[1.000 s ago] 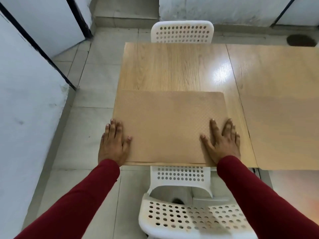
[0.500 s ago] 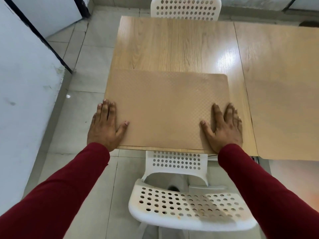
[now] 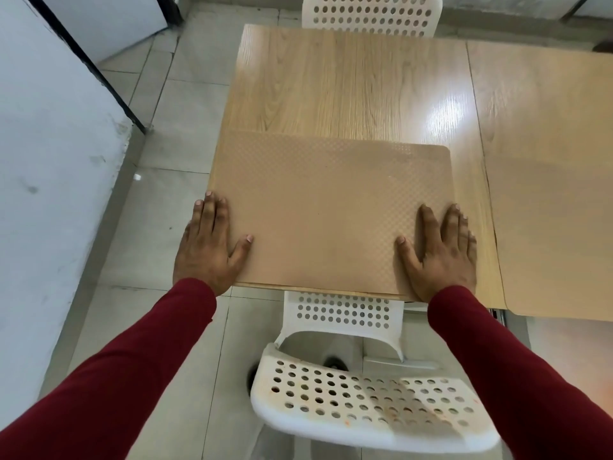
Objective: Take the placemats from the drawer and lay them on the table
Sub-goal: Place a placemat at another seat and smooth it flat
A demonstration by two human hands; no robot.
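both flat hands [image 3: 207, 247] [image 3: 439, 257] on unmarked tan placemat [image 3: 325, 210]

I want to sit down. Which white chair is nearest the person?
The white chair at the picture's bottom, below both hands; the other chair stands across the table.

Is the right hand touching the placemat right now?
Touching. The head view shows the right hand lying flat, fingers straight, on the placemat's near right corner, with no gap visible under the palm or thumb.
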